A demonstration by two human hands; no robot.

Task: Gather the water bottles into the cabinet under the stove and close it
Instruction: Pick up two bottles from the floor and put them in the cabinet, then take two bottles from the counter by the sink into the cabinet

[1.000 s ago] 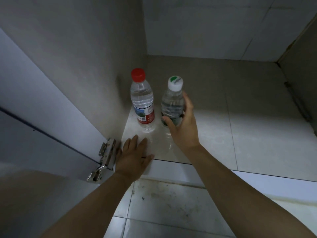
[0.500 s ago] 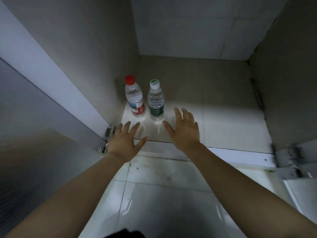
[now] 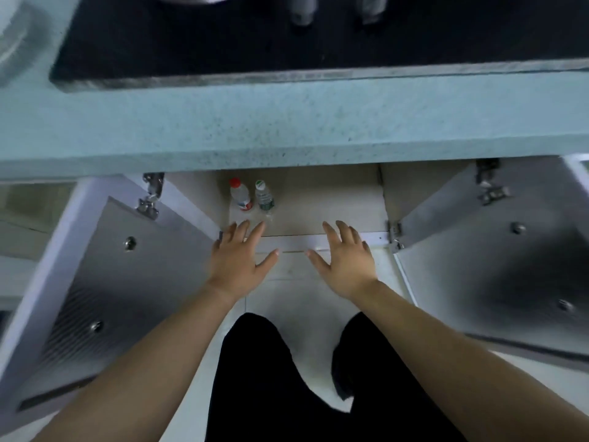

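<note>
Nearest, the person's legs in black trousers [image 3: 255, 378] stand on the pale tiled floor [image 3: 318, 320]. Both bare forearms reach fwd. Left hand [image 3: 237, 256] and right hand [image 3: 345, 261] are each spread flat, palm down, fingers apart, holding nothing, over the front edge of the cabinet [image 3: 318, 215]. L and R of the hands, the left door [image 3: 105, 282] and right door [image 3: 497, 266] both stand wide open, w/ metal hinges [image 3: 149, 196] visible at the frame. Inside, on the cabinet floor near its left wall, two water bottles stand upright just beside each other: red-capped bottle [image 3: 239, 195] on the left, white-capped bottle [image 3: 264, 195] on the right; whether they touch cannot be told. Above, the speckled teal surface [image 3: 287, 122] overhangs the opening. Farthest, a black stove [image 3: 223, 36] sits on it; items at its rear edge are too blurred to identify.
</note>
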